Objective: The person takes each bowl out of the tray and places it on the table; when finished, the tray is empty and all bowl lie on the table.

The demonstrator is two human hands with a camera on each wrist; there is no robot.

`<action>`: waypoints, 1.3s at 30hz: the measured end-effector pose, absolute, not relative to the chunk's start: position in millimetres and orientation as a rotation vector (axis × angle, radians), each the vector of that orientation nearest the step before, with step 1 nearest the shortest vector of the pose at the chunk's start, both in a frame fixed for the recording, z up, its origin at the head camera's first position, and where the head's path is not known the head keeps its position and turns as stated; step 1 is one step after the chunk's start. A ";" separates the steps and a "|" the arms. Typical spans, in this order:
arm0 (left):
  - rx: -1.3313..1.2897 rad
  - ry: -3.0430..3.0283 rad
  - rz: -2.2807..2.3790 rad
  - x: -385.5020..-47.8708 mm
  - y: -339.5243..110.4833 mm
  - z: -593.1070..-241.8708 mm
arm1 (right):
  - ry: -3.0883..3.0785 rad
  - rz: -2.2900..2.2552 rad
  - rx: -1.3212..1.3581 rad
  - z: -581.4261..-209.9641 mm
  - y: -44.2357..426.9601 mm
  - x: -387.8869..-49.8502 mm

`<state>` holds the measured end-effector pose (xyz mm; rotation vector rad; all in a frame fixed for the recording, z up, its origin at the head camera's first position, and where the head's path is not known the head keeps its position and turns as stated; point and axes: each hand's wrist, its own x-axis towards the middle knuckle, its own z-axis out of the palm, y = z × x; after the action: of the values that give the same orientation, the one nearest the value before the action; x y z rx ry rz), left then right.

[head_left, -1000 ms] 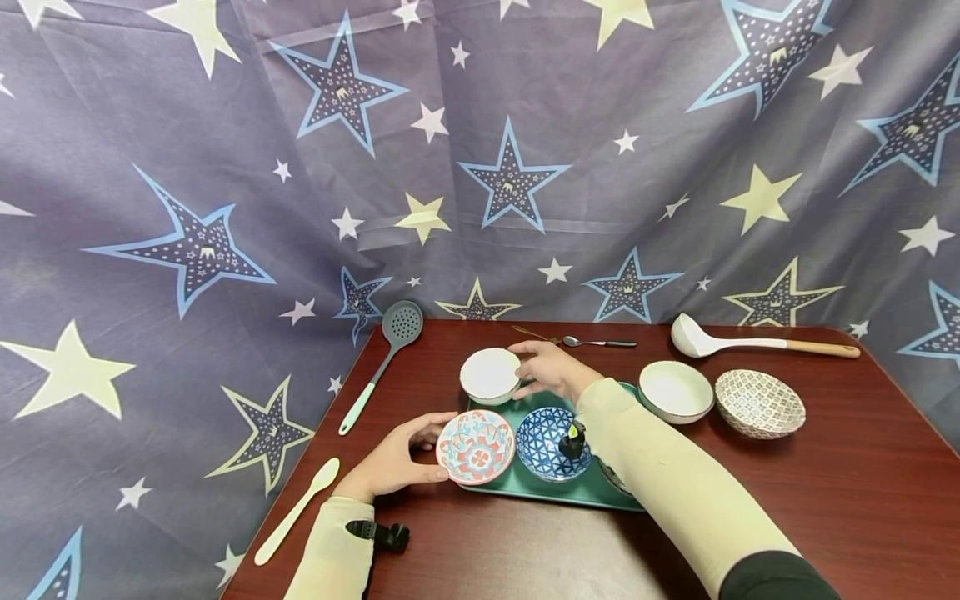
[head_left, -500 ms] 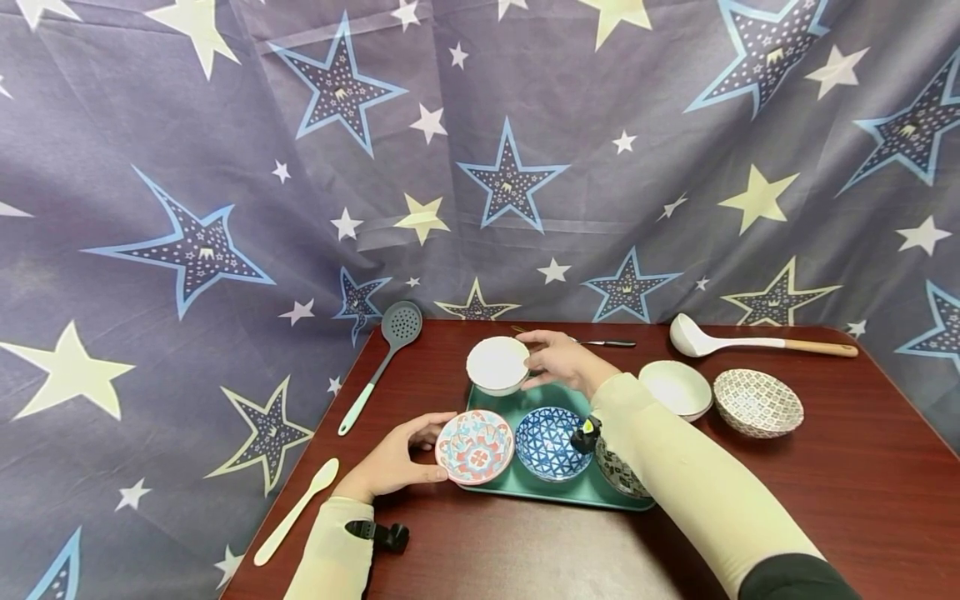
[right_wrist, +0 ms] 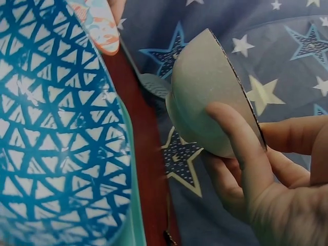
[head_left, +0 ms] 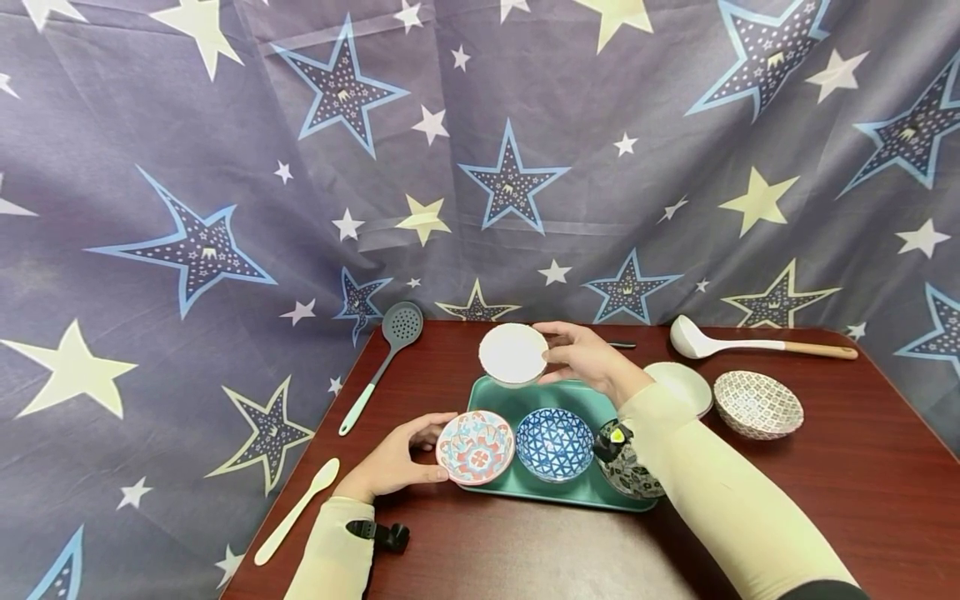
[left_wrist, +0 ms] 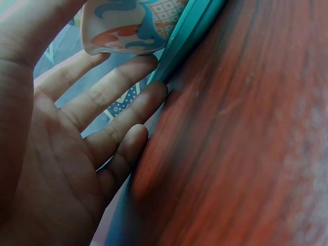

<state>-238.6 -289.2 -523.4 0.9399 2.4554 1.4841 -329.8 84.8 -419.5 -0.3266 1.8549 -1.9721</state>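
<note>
My right hand (head_left: 588, 358) holds a small white bowl (head_left: 513, 355) above the far edge of the green tray (head_left: 487, 396). The right wrist view shows the thumb on the outside of this white bowl (right_wrist: 205, 92), with the fingers at its rim and beneath. At the tray's left end, my left hand (head_left: 393, 462) grips a pink, red and blue patterned bowl (head_left: 476, 447) between thumb and fingers; its other fingers spread below it in the left wrist view. A blue and white triangle-patterned bowl (head_left: 554, 444) sits mid-tray. Right of it, a dark floral bowl (head_left: 633, 471) is partly hidden by my right sleeve.
A cream bowl (head_left: 682, 387) and a brown-patterned bowl (head_left: 758, 404) stand on the right of the table. A white ladle (head_left: 693, 337) lies behind them. On the left lie a slotted skimmer (head_left: 402, 325) and a cream spoon (head_left: 300, 508). A starry curtain (head_left: 450, 167) hangs behind.
My right hand has raised the white bowl off the tray's far left part and carried it to the right and back. The left hand and its bowl have stayed put.
</note>
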 end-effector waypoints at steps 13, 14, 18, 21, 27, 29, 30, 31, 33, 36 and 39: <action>0.928 2.484 1.455 -238.1 -287.8 -522.8 | 1.886 -2.061 -0.376 -408.0 125.7 -298.6; 0.925 2.486 1.454 -238.0 -287.3 -522.3 | 1.891 -2.064 -0.382 -408.5 129.5 -296.5; 0.910 2.491 1.446 -237.9 -286.4 -520.8 | 1.895 -2.105 -0.401 -409.2 143.9 -286.6; 0.912 2.497 1.441 -238.1 -287.0 -521.6 | 1.892 -2.144 -0.411 -409.6 154.2 -279.3; 0.923 2.496 1.448 -238.2 -288.0 -522.7 | 1.891 -2.204 -0.422 -410.9 172.7 -268.3; 0.929 2.491 1.453 -238.1 -287.8 -522.7 | 1.911 -2.211 -0.430 -411.7 179.2 -265.6; 0.938 2.489 1.456 -238.1 -287.7 -522.6 | 1.923 -2.212 -0.437 -411.8 182.5 -264.3; 0.945 2.487 1.459 -238.1 -287.7 -522.7 | 1.932 -2.217 -0.438 -411.9 185.8 -263.0; 0.948 2.489 1.461 -237.7 -287.5 -522.2 | 1.950 -2.222 -0.435 -411.4 192.7 -260.0; 0.955 2.492 1.458 -237.8 -287.7 -522.1 | 1.944 -2.254 -0.412 -410.4 203.9 -255.4; 0.955 2.495 1.456 -238.0 -288.1 -522.4 | 1.920 -2.300 -0.403 -411.0 215.8 -251.0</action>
<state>-238.0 -288.1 -522.4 0.9551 2.4946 1.4562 -251.0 215.8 -411.0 -0.4027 1.9196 -2.3003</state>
